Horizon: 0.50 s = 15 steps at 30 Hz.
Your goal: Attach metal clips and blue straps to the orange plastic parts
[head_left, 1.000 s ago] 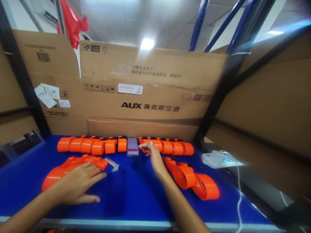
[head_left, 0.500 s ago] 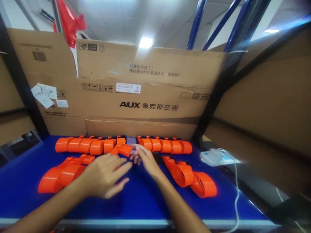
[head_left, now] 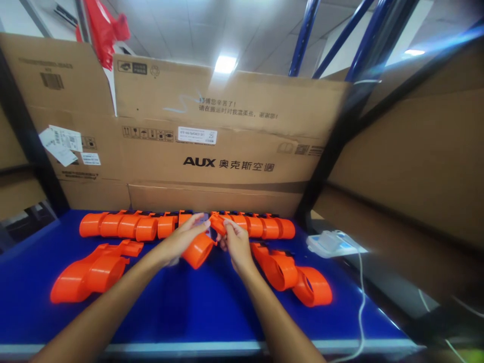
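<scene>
An orange plastic ring part [head_left: 198, 250], with a narrow orange arm at its upper end, is held between my two hands above the middle of the blue table. My left hand [head_left: 180, 243] closes on it from the left, its fingertips near the arm; part of its grip is hidden. On the other side, my right hand [head_left: 235, 246] pinches the arm's end between thumb and fingers. Behind my hands, a phone-like screen [head_left: 207, 229] is partly covered. Similar orange rings with dark fittings stand in a back row, one of them [head_left: 146, 229] left of my hands.
Two orange parts [head_left: 71, 282] lie at the left of the blue tabletop [head_left: 181, 317]; more orange rings [head_left: 315, 286] lie at the right. A white power strip [head_left: 335, 243] with a cable sits near the right edge. A cardboard panel [head_left: 159, 171] stands behind.
My left hand has moved up and inward and closed on the orange part. The part has turned, so its ring now hangs below the hands. My right hand has closed on the arm.
</scene>
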Motion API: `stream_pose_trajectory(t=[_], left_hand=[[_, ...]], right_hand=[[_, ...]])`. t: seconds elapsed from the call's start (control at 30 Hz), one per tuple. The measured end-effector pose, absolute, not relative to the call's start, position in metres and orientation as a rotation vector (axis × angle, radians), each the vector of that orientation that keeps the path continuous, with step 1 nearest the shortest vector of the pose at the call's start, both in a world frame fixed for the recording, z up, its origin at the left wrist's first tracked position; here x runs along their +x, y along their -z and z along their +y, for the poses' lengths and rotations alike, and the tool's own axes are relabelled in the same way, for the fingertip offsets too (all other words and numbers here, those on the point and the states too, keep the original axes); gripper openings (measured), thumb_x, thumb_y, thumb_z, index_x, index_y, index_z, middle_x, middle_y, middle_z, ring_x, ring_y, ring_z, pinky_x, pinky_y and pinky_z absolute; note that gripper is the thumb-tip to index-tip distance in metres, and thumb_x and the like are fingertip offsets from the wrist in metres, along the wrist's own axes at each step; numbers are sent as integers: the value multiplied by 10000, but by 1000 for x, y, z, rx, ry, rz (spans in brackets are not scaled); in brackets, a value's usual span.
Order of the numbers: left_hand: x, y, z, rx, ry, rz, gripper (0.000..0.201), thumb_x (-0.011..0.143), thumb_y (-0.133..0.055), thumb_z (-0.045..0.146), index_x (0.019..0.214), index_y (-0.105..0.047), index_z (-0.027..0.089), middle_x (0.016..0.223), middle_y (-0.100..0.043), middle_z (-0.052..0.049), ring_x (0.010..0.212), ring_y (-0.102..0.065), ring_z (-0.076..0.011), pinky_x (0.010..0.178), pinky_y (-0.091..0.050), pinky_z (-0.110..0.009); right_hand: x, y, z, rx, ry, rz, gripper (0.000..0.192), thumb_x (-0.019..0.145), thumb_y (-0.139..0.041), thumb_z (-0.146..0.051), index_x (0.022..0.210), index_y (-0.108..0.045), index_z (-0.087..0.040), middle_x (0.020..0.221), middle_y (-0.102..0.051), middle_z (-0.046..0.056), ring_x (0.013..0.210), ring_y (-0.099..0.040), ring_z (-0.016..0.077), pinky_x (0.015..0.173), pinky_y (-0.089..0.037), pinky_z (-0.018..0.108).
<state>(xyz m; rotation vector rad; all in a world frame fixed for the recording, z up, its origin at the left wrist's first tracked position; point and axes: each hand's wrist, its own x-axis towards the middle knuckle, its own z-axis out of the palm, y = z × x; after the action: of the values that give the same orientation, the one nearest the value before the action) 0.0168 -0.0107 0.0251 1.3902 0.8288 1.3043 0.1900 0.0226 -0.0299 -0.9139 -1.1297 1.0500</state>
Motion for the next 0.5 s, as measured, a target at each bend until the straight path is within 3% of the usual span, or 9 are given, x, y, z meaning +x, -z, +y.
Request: stream_pose_trajectory(t=[0.13,0.23,0.3,0.4,0.43,0.5], left_hand=[[6,-14,-1,1213,-844,706,282,799,-709,395,963,-748,168,979,-752,-114,907,-699,-257,740,-520,-305],[-1,-9,5,1098,-972,769,245,750,-726,335,913,-731,153,855,-748,-89,728,-691,-214,616,-492,-272],[-3,-6,14,1028,-1170,853,295,714,-734,335,958,-708,170,796,-736,-57,642,-671,-200,570,-476,-273],[-7,-2,30,980,-1504,875,452,677,-744,338,1103,-664,208,888,-737,-30,741,-690,-202,663,-501,-280],[-8,0,34,971,-1573,864,492,670,-746,338,1137,-649,218,915,-734,-25,788,-693,-203,704,-505,-284],[-10,5,39,954,-1642,841,535,662,-745,342,1172,-627,228,923,-729,-16,838,-691,-203,758,-505,-291]], right_hand=[[180,31,23,-873,-1103,-1175,469,831,-593,-630,973,-656,-188,615,-630,0,416,-477,113,383,-351,229],[174,33,23,-827,-1162,-1242,549,890,-435,-676,1022,-639,-184,681,-652,35,495,-529,146,449,-407,260],[172,35,20,-896,-1067,-1384,511,938,-365,-600,1070,-635,-187,727,-657,49,561,-548,168,515,-432,287],[173,35,7,-1014,-683,-1869,308,881,-536,-372,1117,-655,-214,897,-668,67,818,-580,221,750,-461,359],[173,34,1,-994,-553,-2065,351,824,-604,-307,1164,-647,-231,1009,-659,76,953,-560,252,855,-437,397],[170,32,-12,-919,-392,-2375,635,730,-684,-250,1348,-539,-269,1262,-566,95,1152,-460,308,979,-357,469]])
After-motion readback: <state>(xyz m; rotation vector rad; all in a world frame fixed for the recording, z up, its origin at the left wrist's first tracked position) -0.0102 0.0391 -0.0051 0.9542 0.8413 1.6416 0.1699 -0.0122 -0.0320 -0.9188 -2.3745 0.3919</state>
